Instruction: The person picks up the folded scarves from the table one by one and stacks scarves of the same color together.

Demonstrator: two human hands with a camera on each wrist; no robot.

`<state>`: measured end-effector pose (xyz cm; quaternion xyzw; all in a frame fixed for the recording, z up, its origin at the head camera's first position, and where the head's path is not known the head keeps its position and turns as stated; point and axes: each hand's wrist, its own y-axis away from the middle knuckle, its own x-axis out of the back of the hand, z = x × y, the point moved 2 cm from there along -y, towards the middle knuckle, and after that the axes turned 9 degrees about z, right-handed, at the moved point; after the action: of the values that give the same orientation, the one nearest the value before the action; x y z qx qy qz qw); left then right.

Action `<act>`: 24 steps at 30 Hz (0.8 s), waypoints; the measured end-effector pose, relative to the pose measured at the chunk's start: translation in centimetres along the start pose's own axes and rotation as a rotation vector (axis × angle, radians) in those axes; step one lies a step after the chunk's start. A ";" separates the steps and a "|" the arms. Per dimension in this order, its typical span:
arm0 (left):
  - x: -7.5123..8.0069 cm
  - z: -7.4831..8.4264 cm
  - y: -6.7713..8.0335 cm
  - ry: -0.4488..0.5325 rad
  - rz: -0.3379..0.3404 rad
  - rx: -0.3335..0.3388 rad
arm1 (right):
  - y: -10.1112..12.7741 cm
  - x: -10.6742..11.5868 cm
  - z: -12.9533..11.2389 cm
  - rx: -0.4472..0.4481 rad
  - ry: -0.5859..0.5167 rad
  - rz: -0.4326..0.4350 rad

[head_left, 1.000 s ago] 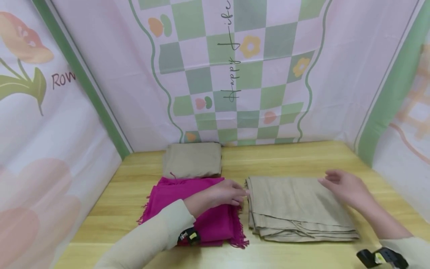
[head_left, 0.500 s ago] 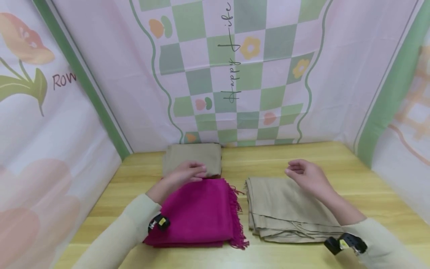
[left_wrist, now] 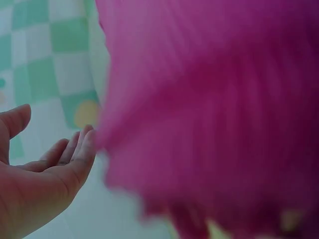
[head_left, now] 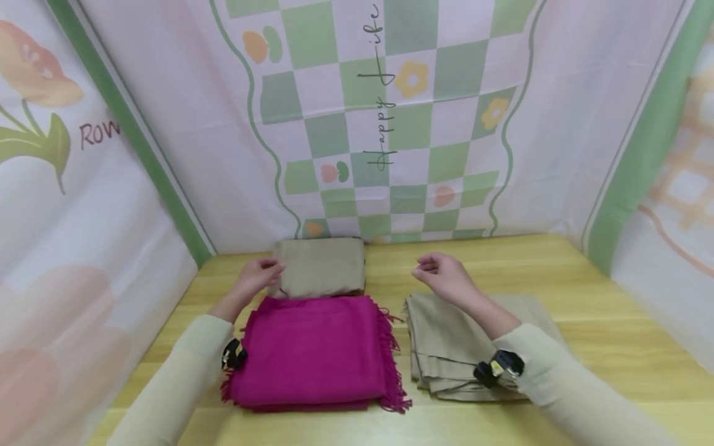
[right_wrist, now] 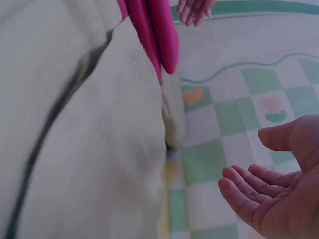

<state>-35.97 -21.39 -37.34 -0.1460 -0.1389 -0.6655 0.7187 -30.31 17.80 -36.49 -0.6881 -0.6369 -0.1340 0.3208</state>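
Moved up the frame since a second ago: left hand (head_left: pixel 258 277) off the gap between the two near cloths and onto the left edge of the small beige folded cloth (head_left: pixel 320 266), just above frame centre; right hand (head_left: pixel 443 277) off the big beige cloth, leftward and up, now over bare wood.

Left hand: fingers loosely bent, tips touching the small beige cloth's left border; grasp or mere touch, cannot tell from the head view. Seen from the left wrist, palm (left_wrist: pixel 35 184) open and relaxed, nothing held, magenta blur filling the right of that picture.

Right hand: hovering above the wooden table (head_left: pixel 586 272), right of the small beige cloth and apart from it, fingers gently curled, holding nothing. Confirmed by the right wrist view: released palm (right_wrist: pixel 279 194) at lower right, empty.

Below the small beige cloth and touching its lower edge: folded magenta scarf (head_left: pixel 315 350), fringe along its right side. Right of that, near but apart: larger folded beige cloth (head_left: pixel 446 347), partly under the right forearm. Behind everything, across the upper frame: checkered backdrop (head_left: pixel 401 111).
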 end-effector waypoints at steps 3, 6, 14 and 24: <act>1.0 -0.8 -0.4 -0.095 0.036 -0.018 | -1.1 -1.8 -0.9 -0.013 -0.006 -0.039; 1.7 -1.4 -0.7 -0.199 0.047 -0.030 | -2.1 -3.3 -1.7 -0.033 0.004 -0.058; 2.5 -2.8 -1.5 -0.334 -0.002 -0.001 | -4.1 -7.0 -3.2 -0.095 -0.012 -0.099; 2.4 -4.2 -2.8 -0.327 -0.090 0.052 | -5.5 -10.5 -3.7 -0.198 -0.054 -0.163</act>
<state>-38.60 -25.46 -40.20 -0.2271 -0.2776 -0.6607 0.6594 -36.39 7.14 -38.42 -0.6657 -0.6827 -0.2034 0.2222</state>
